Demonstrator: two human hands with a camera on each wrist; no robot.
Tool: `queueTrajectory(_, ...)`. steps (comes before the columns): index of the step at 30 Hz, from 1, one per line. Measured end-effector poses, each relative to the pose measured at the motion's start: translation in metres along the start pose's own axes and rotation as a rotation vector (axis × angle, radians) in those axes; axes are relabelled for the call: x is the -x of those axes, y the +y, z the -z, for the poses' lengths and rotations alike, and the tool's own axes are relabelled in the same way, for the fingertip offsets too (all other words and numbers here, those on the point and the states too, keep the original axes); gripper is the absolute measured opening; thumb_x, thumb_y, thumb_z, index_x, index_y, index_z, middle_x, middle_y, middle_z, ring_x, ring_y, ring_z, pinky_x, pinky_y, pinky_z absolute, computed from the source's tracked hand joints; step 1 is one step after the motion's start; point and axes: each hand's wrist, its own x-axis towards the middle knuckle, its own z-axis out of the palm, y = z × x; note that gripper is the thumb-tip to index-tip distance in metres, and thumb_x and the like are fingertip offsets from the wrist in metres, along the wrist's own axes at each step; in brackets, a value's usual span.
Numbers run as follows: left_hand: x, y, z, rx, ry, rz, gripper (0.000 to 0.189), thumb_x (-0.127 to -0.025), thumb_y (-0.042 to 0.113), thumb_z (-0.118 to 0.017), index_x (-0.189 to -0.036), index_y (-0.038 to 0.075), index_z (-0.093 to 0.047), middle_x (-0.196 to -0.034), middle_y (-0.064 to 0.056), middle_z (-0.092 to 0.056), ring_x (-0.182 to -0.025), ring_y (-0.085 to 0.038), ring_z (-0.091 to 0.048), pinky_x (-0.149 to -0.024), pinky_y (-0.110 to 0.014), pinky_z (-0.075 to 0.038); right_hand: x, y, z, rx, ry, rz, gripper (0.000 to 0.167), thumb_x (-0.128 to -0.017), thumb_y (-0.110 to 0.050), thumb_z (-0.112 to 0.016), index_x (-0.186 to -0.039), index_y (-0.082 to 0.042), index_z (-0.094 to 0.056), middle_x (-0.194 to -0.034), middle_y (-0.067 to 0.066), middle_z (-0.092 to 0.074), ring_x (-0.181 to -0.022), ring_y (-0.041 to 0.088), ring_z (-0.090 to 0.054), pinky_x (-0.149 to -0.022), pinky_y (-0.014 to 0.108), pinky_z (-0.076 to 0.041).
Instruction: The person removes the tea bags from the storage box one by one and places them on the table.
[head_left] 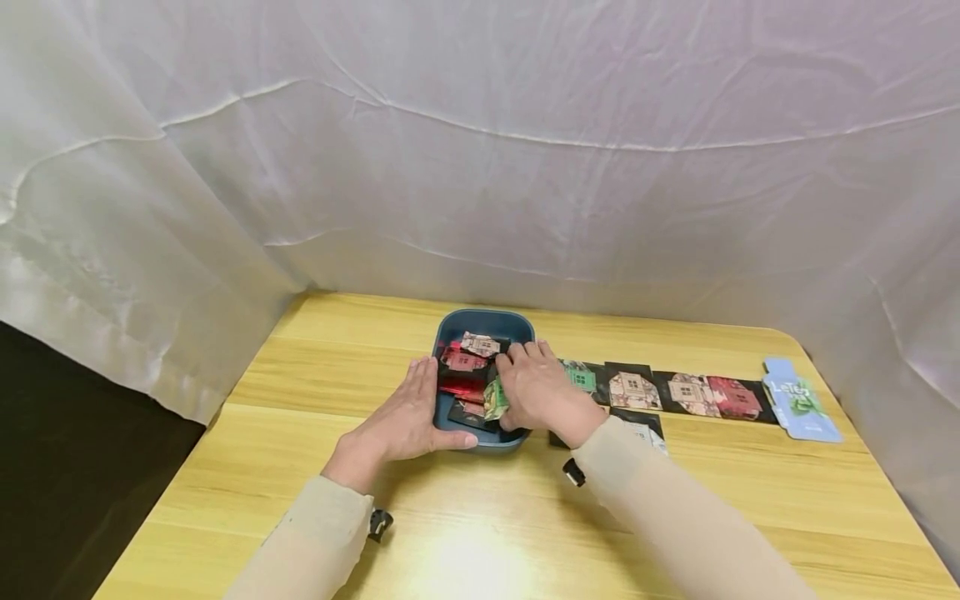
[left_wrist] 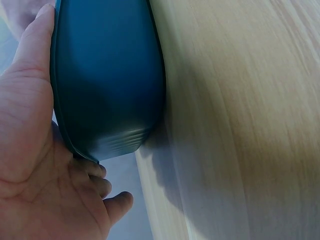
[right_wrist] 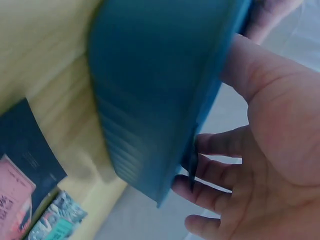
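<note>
A blue plastic bin (head_left: 486, 316) stands on the table with several foil sachets inside: black, red (head_left: 462, 386), pale patterned and yellow-green (head_left: 492, 399). My left hand (head_left: 401, 421) lies flat along its left side, fingers straight and thumb across the near edge. In the left wrist view, that palm is against the rim. My right hand (head_left: 542, 390) reaches over the right rim, thumb beside the yellow-green sachet. Its bent fingers hold a black sachet (right_wrist: 191, 160) whose edge pokes past the rim in the right wrist view. The hand hides the rest of it.
To the bin's right lies a row of sachets with house-shaped labels (head_left: 633, 390), partly overlapping. Another sachet (head_left: 647, 429) lies nearer, partly behind my right wrist. A light-blue packet (head_left: 802, 402) sits at the row's right end. White curtains (head_left: 525, 167) hang behind the table (head_left: 262, 467).
</note>
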Motion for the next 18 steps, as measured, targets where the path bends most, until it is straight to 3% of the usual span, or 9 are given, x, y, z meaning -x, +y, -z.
queueTrajectory(9,0.0,-0.001,0.0,-0.003,0.004,0.007,0.141,-0.082,0.078,-0.074,-0.167,-0.002,0.005,-0.176,-0.024,0.005,-0.164,-0.035,0.005,-0.133,-0.049,-0.011,0.016,0.019,0.007,-0.115,0.086,-0.003,0.101,-0.076,-0.046,-0.091,-0.153,-0.003,-0.043,-0.145,0.019,-0.051,-0.132,0.038,-0.049,-0.116,0.051,-0.045)
queueTrajectory(18,0.001,0.0,0.0,0.005,0.003,0.002,0.143,-0.08,0.081,-0.073,-0.167,-0.001,0.005,-0.176,-0.021,0.006,-0.164,-0.035,0.005,-0.133,-0.049,-0.011,0.033,0.04,0.005,-0.25,0.11,0.035,0.102,-0.073,-0.041,-0.088,-0.154,0.001,-0.043,-0.142,0.019,-0.053,-0.125,0.034,-0.051,-0.109,0.05,-0.05)
